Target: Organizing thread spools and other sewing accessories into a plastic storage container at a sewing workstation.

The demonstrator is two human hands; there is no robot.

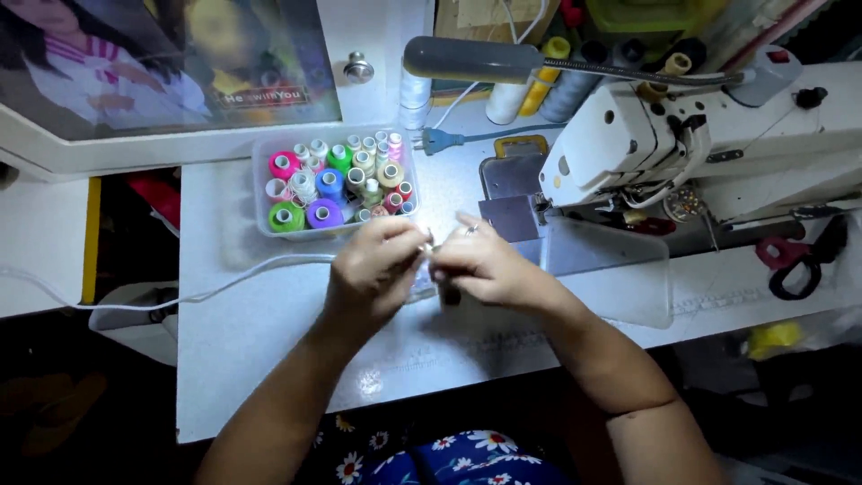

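I see my left hand (373,269) and right hand (480,262) pinched together on something small and glinting over the bench (242,323), close under the lamp (471,59) for light, beside the spool box (334,180).

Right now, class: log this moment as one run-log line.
left hand: pinching small item, unclear | right hand: meeting left at fingertips | box of thread spools: behind hands | sewing machine: right | table: white

From my remote seat I look down on a white worktable (269,332) lit brightly near its middle by a grey gooseneck lamp (471,59). A white cabinet ledge (180,148) runs along the back. The dark floor (81,404) lies in shadow at the left.
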